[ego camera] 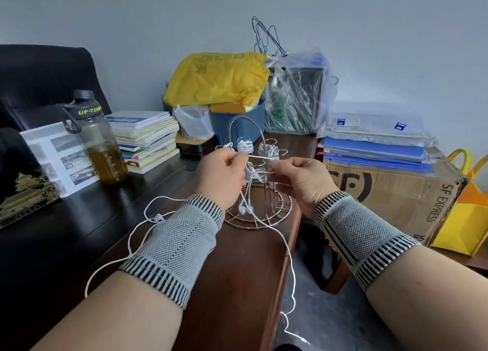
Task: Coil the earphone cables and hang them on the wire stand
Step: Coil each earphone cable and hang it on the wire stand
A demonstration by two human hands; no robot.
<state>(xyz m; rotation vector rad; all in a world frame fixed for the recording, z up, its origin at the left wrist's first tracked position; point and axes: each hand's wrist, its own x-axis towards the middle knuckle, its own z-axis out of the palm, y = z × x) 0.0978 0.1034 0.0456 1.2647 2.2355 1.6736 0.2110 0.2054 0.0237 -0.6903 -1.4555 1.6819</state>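
A metal wire stand [260, 213] with a round base and arched handle sits on the dark wooden table, right behind my hands. Several coiled white earphone bundles [244, 146] hang on its hooks. My left hand [220, 177] pinches a white earphone cable [286, 247], and its earbuds dangle below my fingers. My right hand [299, 177] pinches the same cable, a short stretch drawn taut between both hands. The cable's long tail drops off the table edge toward the floor. Another white earphone [158, 217] lies loose on the table left of my left wrist.
A tinted water bottle [97, 139] and a stack of books [146, 139] stand at the left. A blue bin with a yellow bag [217, 78] and a clear plastic bag sit behind the stand. A cardboard box [393, 189] with blue folders stands right of the table edge.
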